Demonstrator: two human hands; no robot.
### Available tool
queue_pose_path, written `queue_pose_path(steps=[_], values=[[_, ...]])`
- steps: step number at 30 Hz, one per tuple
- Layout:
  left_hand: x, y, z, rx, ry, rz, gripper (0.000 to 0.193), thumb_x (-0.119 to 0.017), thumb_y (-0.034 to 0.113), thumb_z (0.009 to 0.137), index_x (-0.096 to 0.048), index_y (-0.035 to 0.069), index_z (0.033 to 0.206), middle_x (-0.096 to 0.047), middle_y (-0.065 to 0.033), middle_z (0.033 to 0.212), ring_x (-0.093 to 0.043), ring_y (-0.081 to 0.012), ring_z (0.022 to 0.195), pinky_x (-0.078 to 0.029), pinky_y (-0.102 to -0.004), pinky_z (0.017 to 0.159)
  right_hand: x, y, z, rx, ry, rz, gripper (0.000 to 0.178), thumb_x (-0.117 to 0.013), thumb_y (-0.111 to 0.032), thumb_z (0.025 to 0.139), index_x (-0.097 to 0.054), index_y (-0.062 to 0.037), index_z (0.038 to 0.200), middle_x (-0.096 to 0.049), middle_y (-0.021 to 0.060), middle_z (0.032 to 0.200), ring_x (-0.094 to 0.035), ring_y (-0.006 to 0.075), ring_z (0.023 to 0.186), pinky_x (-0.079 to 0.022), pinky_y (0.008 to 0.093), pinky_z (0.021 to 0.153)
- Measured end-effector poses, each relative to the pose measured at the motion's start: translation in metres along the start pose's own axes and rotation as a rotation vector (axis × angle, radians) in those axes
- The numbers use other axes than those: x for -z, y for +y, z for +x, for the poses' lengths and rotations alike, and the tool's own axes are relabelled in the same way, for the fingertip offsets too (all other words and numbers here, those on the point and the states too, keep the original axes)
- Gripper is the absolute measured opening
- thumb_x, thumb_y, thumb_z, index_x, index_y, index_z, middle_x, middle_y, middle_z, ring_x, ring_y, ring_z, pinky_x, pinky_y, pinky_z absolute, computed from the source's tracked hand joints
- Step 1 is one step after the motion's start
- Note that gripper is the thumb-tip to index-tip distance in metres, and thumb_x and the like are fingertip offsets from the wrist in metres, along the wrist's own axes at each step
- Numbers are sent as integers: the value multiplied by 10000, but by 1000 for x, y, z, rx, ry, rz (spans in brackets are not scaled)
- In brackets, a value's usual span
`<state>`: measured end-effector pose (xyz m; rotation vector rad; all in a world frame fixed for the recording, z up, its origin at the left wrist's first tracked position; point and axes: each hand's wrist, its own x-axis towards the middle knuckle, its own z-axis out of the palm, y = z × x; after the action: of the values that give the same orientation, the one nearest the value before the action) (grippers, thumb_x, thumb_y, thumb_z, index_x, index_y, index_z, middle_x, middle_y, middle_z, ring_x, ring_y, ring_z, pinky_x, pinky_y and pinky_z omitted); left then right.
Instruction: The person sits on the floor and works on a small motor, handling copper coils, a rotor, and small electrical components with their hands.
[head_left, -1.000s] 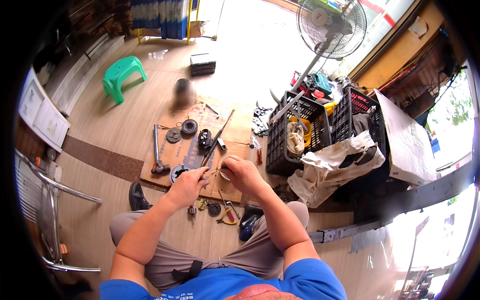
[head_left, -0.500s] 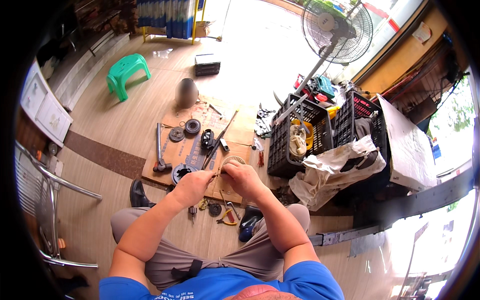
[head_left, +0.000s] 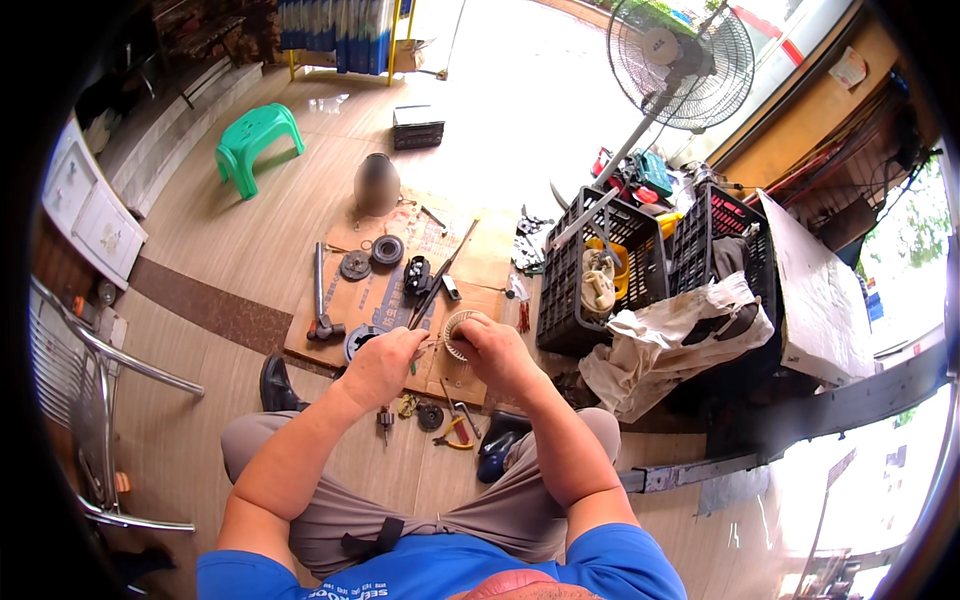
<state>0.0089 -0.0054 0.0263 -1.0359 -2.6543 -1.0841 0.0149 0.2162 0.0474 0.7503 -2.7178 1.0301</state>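
My left hand (head_left: 378,368) is closed in a pinch on a thin tool with a green end (head_left: 413,369); its tip points toward my right hand, and the fingers hide most of it. My right hand (head_left: 497,355) grips a pale slotted ring (head_left: 451,340) by its right side, with fingers reaching into its middle. The two hands are close together but apart, above a cardboard sheet (head_left: 475,275). Beyond my left hand is a grey round housing (head_left: 360,341), partly covered by it. Yellow-and-red pliers (head_left: 455,434) and a dark round part (head_left: 430,416) rest on the floor nearer me.
A hammer (head_left: 319,285), a black ring (head_left: 387,250) and a dark disc (head_left: 355,265) lie on the cardboard's left. Black crates (head_left: 600,270) with a white cloth (head_left: 665,345) stand right, beside a fan (head_left: 680,65). A green stool (head_left: 258,140) is far left; a metal chair (head_left: 120,350) nearer.
The right hand has turned the slotted ring more upright and moved slightly right. My left hand has drawn back a little from it, and the tool's green end now shows.
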Motion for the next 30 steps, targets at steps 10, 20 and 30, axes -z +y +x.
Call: queue_pose_path(steps=[10, 20, 30], values=[[3, -3, 3, -6, 13, 105, 226, -521, 5, 818, -607, 9, 1027, -640, -177, 849, -649, -335, 797, -524, -397, 686, -1, 3, 0, 53, 42, -42, 132, -632, -178, 877, -581, -66, 924, -589, 111, 837, -612, 322, 799, -493, 404, 673], [3, -8, 4, -53, 44, 121, 249, -524, 16, 828, -622, 9, 1057, -655, -164, 846, -656, -318, 794, -526, -384, 682, 0, 5, -1, 7, 110, -60, 120, -650, -175, 860, -587, -75, 874, -603, 100, 840, -620, 310, 805, -508, 398, 677], [5, -9, 4, -57, -37, 220, 272, -532, 26, 825, -620, 30, 1082, -646, -135, 827, -655, -304, 782, -528, -380, 671, 0, 8, -2, -2, 78, -81, 128, -640, -175, 866, -575, -66, 884, -595, 110, 842, -619, 320, 805, -503, 406, 677]])
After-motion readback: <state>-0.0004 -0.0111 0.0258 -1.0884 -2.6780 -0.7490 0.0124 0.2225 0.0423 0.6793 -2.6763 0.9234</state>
